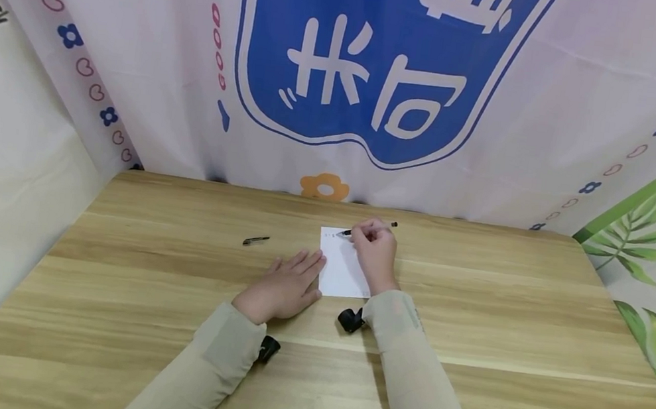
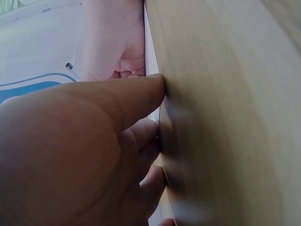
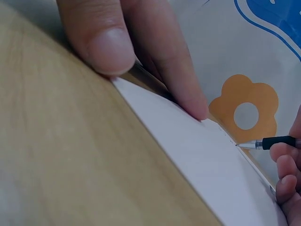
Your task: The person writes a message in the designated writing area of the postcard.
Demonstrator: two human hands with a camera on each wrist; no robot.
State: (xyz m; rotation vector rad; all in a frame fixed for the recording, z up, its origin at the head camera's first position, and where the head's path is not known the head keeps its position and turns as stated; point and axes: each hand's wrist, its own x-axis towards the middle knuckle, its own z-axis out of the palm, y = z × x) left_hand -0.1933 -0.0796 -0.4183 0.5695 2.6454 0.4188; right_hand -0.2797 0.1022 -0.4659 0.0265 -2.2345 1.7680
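Note:
A white sheet of paper (image 1: 341, 274) lies on the wooden table, with a short row of small dark marks near its top edge. My right hand (image 1: 375, 253) pinches a black pen (image 3: 278, 142) over the sheet, its metal tip right at the paper by those marks. The pen's back end sticks out past the knuckles to the right. My left hand (image 1: 289, 287) rests with fairly straight fingers at the sheet's left edge; its thumb (image 3: 110, 49) and a finger touch that edge in the right wrist view. Left of the paper lies a dark pen cap (image 1: 255, 241).
The wooden table (image 1: 501, 329) reaches back to a printed curtain (image 1: 155, 80) with a blue emblem and an orange flower. Black wrist cameras (image 1: 350, 320) hang close to the tabletop under both sleeves. A leaf-patterned cloth (image 1: 650, 278) hangs at the right.

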